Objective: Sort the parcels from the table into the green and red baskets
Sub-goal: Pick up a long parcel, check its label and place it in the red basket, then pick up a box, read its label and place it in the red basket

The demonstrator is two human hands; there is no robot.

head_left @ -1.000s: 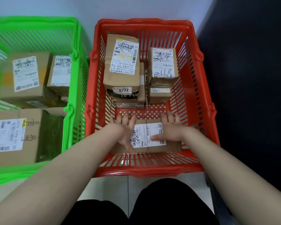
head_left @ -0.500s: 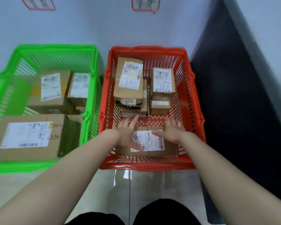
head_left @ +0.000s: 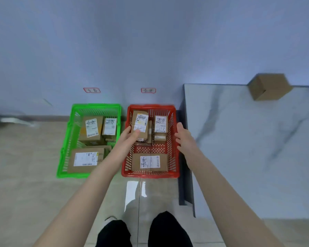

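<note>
Hovering over the red plastic mesh basket [head_left: 150, 175], both of the person's hands are empty in the head view. The left hand [head_left: 128, 138] hangs above the basket's left rim with its fingers loose and spread, nothing in it. The right hand [head_left: 183, 138] sits above the right rim, fingers relaxed and apart, also gripping nothing.

Inside the red basket, a flat brown cardboard parcel with a white label [head_left: 149, 162] lies along the near edge, clear of both hands. A taller brown parcel [head_left: 140, 122] stands in the far left corner and a smaller labelled brown box [head_left: 161, 123] in the far right corner, with more small boxes wedged under and between them.

The green plastic mesh basket [head_left: 96, 105] stands on the floor just left of the red one. It has a big flat labelled carton [head_left: 86, 160] along its near edge and two medium labelled cartons [head_left: 91, 129] side by side at the far edge.

On the right there's the grey marble-look table [head_left: 239, 139], with one plain brown cardboard box [head_left: 269, 87] at its far edge against the wall. Two small red-outlined signs [head_left: 91, 90] are stuck on the wall, one above each basket; the writing is too blurry to read.
</note>
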